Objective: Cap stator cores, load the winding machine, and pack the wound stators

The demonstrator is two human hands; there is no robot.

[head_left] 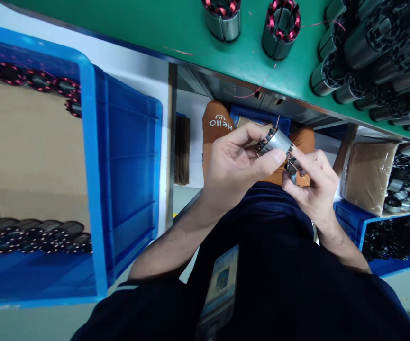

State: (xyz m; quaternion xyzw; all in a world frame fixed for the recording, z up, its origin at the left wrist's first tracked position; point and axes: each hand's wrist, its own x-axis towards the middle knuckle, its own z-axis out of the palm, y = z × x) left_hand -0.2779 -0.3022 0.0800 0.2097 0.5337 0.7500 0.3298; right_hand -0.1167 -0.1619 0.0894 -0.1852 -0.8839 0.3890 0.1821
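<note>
My left hand (238, 161) holds a silver metal cylinder (277, 142) with black slotted ends between thumb and fingers, tilted over my lap. Thin copper-coloured wire ends stick out of it. Close against its right end, my right hand (313, 182) pinches a small dark object with a grey part (292, 169); what it is exactly is too small to tell. Two similar cylinders with pink-red wire windings, one (224, 21) on the left and one (281, 31) on the right, stand on the green tabletop (137, 23).
Many unwound cylinders (364, 47) crowd the table's right side. At left is a blue crate (93, 180) with rows of wound cylinders on cardboard. At right, a blue bin (364, 232) holds black parts, below more metal rings (404, 184). Loose red wire (250, 94) hangs over the table edge.
</note>
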